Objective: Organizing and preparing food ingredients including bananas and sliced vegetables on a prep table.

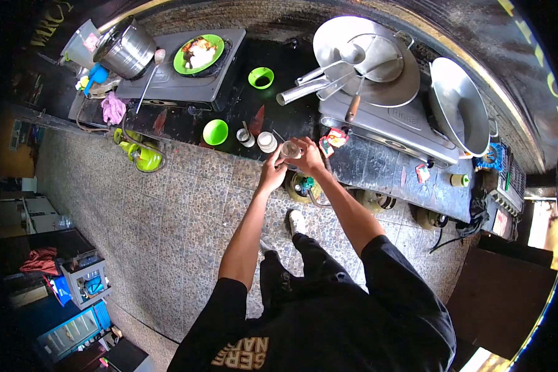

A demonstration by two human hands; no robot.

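A small clear jar point(290, 150) is held between both hands just past the counter's front edge. The fingers of my left hand point(273, 171) rest against its left side, while my right hand point(309, 157) grips it from the right. I cannot tell what is inside it. Left of the hands are a white-topped jar point(266, 142) and another small jar point(245, 137) with a utensil sticking out. A bright green cup point(215, 132) stands farther left. Red-and-white packets point(336, 138) lie right of my right hand.
A green plate of food point(198, 53) sits on the left gas stove point(167, 83). Behind is a green bowl with dark liquid point(262, 79). Ladles and a strainer point(376, 58) lie in a wok point(335, 35) on the right stove point(395, 123). A gas cylinder point(302, 186) stands below.
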